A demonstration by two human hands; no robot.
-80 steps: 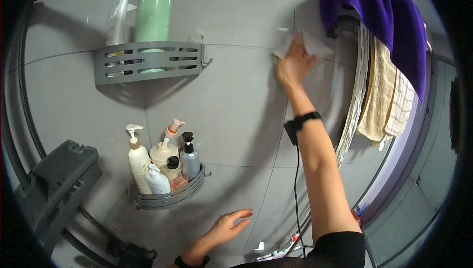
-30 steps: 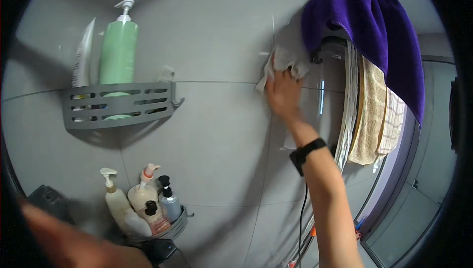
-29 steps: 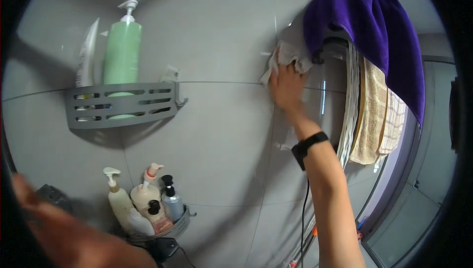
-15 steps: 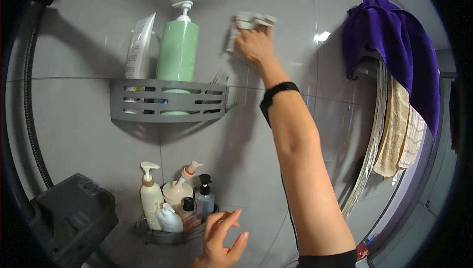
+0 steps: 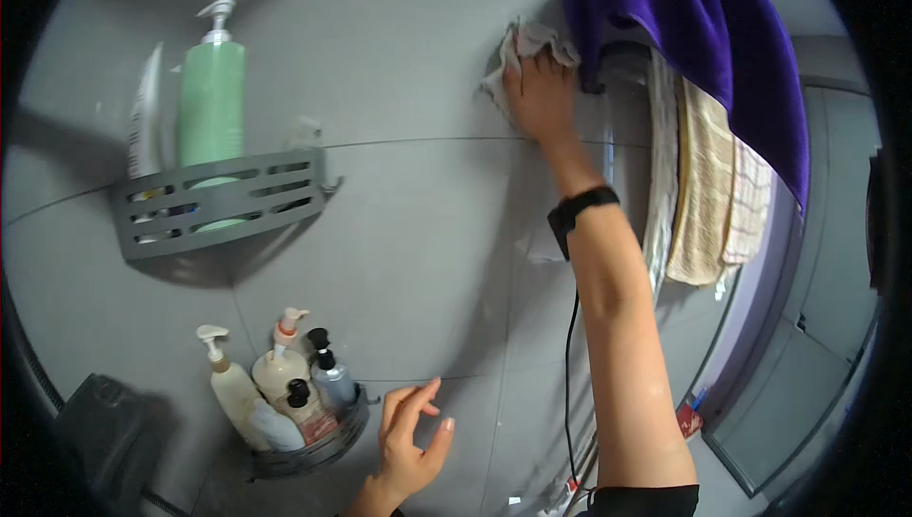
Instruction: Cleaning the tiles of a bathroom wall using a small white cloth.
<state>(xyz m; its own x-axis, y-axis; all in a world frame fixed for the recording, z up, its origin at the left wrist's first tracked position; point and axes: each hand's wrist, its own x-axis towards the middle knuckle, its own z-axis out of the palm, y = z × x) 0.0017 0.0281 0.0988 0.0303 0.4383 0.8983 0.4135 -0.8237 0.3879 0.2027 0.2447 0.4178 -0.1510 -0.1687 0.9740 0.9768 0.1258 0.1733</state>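
My right hand [image 5: 543, 99] presses a crumpled pale cloth [image 5: 500, 80] against the grey tiled wall [image 5: 408, 213], just left of a hanging purple towel [image 5: 679, 18]. A black band [image 5: 581, 211] circles that wrist. Lower down, my left hand [image 5: 413, 446] hovers in front of the wall, fingers loosely bent and apart, with nothing in it. It is nearest to the lower corner shelf [image 5: 328, 451], which carries several pump bottles, among them a cream one [image 5: 235, 394] and a blue-grey one [image 5: 332, 382].
A grey slotted corner shelf [image 5: 223, 199] at upper left holds a green pump bottle [image 5: 211, 104] and a white tube [image 5: 145, 123]. Beige towels [image 5: 701, 185] hang at right beside a door [image 5: 807, 327]. A black cable [image 5: 570, 375] runs down the wall. A dark box-shaped object [image 5: 104, 441] sits lower left.
My right hand has moved right along the wall with the cloth, closer to the purple towel. The view has turned right, shifting the shelves leftward. My left hand remains open and empty.
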